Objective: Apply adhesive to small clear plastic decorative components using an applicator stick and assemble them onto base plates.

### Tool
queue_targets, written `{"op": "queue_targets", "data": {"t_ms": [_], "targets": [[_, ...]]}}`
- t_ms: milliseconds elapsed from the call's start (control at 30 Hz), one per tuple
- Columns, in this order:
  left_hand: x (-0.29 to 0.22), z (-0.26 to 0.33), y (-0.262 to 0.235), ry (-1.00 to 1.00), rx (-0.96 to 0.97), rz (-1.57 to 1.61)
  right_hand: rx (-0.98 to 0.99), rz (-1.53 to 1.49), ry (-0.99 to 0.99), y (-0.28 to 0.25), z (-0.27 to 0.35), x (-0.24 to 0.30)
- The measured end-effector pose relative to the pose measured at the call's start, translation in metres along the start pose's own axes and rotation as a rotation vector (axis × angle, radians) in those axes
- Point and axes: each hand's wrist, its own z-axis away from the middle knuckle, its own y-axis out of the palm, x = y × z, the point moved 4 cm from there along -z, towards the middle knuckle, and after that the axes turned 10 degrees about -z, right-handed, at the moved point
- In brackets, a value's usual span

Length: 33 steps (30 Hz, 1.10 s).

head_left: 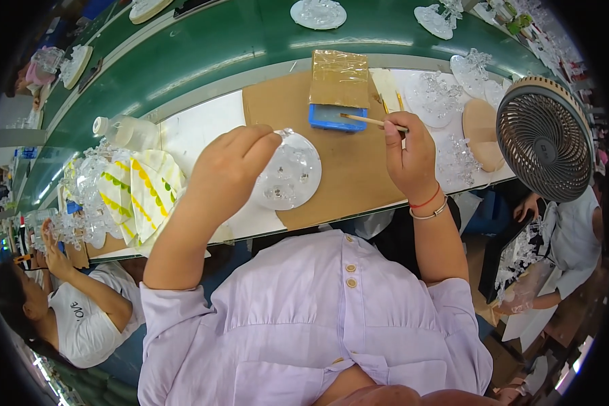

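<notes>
while left hand (227, 169) grips clear disc (289, 172), right hand (407, 157) holds stick (372, 121).

1. Round disc (289, 172): clear glossy plastic, possibly glass.
2. Stick (372, 121): plain matt wood.
3. Work mat (348, 169): matt brown cardboard.
4. Belt (250, 34): smooth glossy green.
5. Fan (545, 139) grille: matt plastic.

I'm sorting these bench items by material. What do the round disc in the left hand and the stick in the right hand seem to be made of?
The round disc in the left hand looks like clear plastic or glass: see-through, glossy, with raised studs. The stick in the right hand looks like bare wood or bamboo: pale tan, matte, thin and straight.
</notes>
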Motion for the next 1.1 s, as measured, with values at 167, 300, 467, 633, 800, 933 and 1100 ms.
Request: {"op": "queue_targets", "data": {"t_ms": [167, 300, 467, 633, 800, 933, 1100], "targets": [[-0.005, 0.008, 0.030, -0.051, -0.056, 0.055, 0.000, 0.002, -0.036, 0.008, -0.005, 0.000], [0.002, 0.015, 0.034, -0.290, -0.147, 0.198, 0.007, 0.011, -0.017, 0.011, -0.005, 0.001], [0.009, 0.032, 0.047, -0.398, -0.149, 0.265, -0.053, -0.026, 0.096, 0.010, -0.003, -0.004], [0.009, 0.033, 0.053, -0.468, -0.212, 0.325, -0.084, -0.007, 0.121, 0.011, -0.004, -0.008], [0.006, 0.032, 0.056, -0.477, -0.240, 0.334, -0.150, -0.008, 0.122, 0.009, -0.005, -0.009], [0.003, 0.033, 0.059, -0.490, -0.263, 0.343, -0.142, 0.044, 0.147, 0.010, -0.005, -0.012], [0.003, 0.034, 0.064, -0.517, -0.218, 0.445, -0.183, -0.014, 0.138, 0.009, -0.003, -0.013]]}}
